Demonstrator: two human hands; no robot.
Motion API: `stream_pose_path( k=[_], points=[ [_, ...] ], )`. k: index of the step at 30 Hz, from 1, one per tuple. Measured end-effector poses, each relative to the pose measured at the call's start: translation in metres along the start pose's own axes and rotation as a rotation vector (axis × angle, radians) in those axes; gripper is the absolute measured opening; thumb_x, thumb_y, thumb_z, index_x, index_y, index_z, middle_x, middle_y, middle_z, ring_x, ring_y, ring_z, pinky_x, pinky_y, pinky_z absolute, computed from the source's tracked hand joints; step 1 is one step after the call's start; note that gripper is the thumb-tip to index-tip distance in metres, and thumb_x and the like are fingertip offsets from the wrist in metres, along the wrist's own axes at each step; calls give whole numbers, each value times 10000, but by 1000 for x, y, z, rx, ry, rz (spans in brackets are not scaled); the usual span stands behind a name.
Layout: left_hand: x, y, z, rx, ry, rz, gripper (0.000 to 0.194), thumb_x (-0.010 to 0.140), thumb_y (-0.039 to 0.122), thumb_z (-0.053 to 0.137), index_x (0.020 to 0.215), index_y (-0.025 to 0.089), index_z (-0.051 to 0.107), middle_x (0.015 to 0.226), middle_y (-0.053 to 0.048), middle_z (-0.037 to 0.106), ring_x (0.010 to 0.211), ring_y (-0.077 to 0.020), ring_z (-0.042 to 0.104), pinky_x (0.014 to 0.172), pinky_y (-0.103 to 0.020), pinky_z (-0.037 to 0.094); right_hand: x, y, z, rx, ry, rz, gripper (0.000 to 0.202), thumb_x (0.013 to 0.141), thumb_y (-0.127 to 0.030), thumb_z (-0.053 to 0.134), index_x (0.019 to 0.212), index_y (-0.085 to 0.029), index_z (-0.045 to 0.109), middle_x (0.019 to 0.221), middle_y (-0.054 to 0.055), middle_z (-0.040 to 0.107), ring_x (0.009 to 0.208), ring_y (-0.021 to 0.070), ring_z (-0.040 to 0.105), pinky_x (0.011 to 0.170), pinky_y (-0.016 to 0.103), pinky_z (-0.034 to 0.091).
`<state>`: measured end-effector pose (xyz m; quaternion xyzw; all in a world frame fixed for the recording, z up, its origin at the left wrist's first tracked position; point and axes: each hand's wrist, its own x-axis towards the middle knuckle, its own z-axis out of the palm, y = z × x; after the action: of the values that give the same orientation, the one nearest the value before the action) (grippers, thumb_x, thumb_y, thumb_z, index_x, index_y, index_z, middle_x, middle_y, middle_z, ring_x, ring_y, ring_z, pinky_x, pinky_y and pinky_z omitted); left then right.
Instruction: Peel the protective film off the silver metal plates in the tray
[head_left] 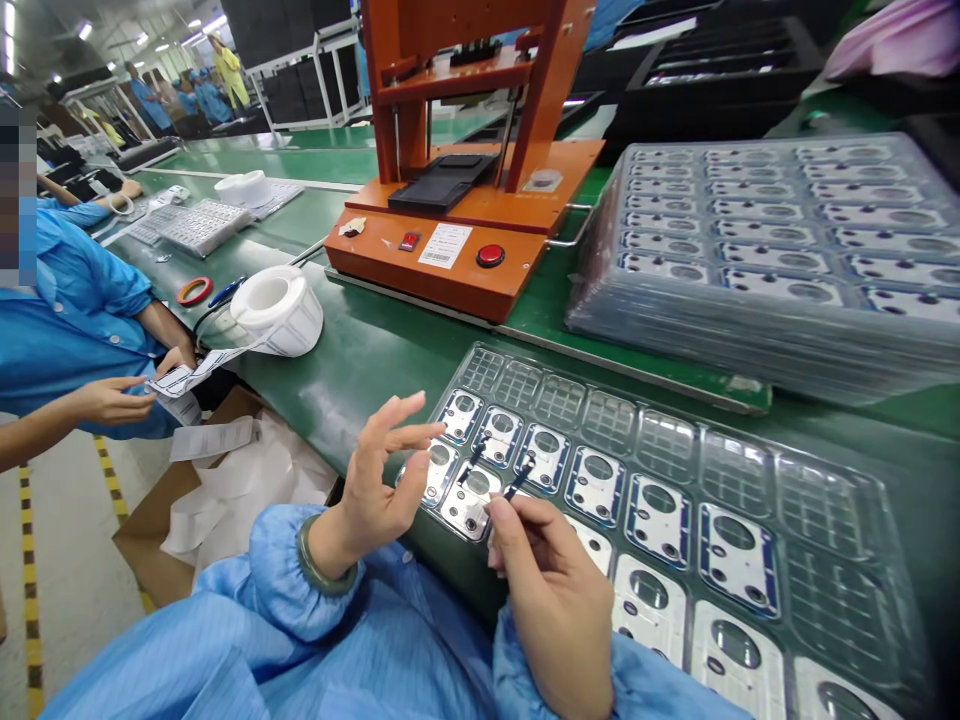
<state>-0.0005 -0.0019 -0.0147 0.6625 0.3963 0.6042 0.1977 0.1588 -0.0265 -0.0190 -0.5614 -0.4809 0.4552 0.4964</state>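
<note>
My left hand (pixel 382 470) is raised over the near left corner of a clear plastic tray (pixel 667 400). Its fingers are apart and nothing shows in them. My right hand (pixel 559 590) is closed in a pinch over the tray, with a narrow dark strip (pixel 519 480) sticking up from the fingertips. A second dark strip (pixel 472 464) shows just to the left; whether it is held or lies on a plate, I cannot tell. Beneath the hands, silver metal plates (pixel 596 482) with round holes and blue edges sit in the tray's pockets.
An orange press (pixel 450 250) with a red button stands behind the tray. Stacked trays of plates (pixel 765 300) are at the right. A white label roll (pixel 276 310) lies left, where a co-worker's hands (pixel 112 402) hold its strip. A cardboard box (pixel 161 530) holds white paper.
</note>
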Motion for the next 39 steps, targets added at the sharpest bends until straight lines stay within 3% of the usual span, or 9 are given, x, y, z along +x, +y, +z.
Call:
stream_pose_path(
  k=[2,5,9,13,22,28,32,36,39],
  points=[
    [2,0,-2,20,6,-76,503,937,161,510,1403,303,384,1362,-121,476,1046,-186,655,785,-280,571,0,0,0,20,2,6,290,824,-490,636,764,-206,613,522,-28,533,467,115,493,472,231,438],
    [5,0,-4,1,-121,-302,253,954,282,502,1184,203,572,1117,-91,566,826,-126,623,667,-235,518,1,-1,0,24,-19,4,291,824,-489,639,765,-205,614,516,-31,528,462,111,495,469,226,438],
    [5,0,-6,-104,-265,-468,257,934,391,534,1021,167,626,963,-52,560,679,-86,532,627,-237,456,0,-1,0,19,-36,4,300,828,-494,635,762,-202,613,516,-31,529,466,111,504,479,226,446],
    [6,-1,-6,-139,-274,-482,283,916,433,551,946,163,629,898,-41,564,688,-98,511,639,-242,427,0,0,-1,31,-39,7,318,839,-511,616,777,-199,617,506,-31,527,466,112,511,483,227,448],
    [6,-2,-6,-153,-287,-462,236,910,398,564,976,182,633,915,-44,553,724,-118,516,661,-254,435,-1,-5,3,144,-71,39,365,840,-556,593,873,-194,624,507,-36,533,463,129,531,475,257,463],
    [7,-4,-9,-174,-276,-466,256,939,409,504,933,186,628,744,-2,531,654,-118,509,653,-261,446,-2,-8,4,148,-95,-3,370,938,-522,455,839,-203,615,500,-42,522,506,121,508,603,272,477],
    [7,-5,-10,-187,-288,-430,248,941,401,503,923,183,620,744,1,528,659,-115,514,656,-255,439,-3,-7,3,154,-118,3,357,947,-508,456,851,-205,618,491,-42,509,630,148,596,694,285,491],
    [5,-6,-8,-221,-285,-429,169,901,347,588,890,179,607,852,-19,541,699,-105,516,642,-236,430,-3,-6,2,134,-151,12,374,954,-506,445,839,-201,628,509,-40,523,579,134,584,644,275,482],
    [3,-7,-6,-209,-248,-432,117,885,282,619,840,178,592,821,-12,528,708,-104,504,631,-224,413,-3,-5,3,80,-128,3,401,962,-504,423,835,-193,642,555,-28,563,514,113,534,596,269,468]
  ],
)
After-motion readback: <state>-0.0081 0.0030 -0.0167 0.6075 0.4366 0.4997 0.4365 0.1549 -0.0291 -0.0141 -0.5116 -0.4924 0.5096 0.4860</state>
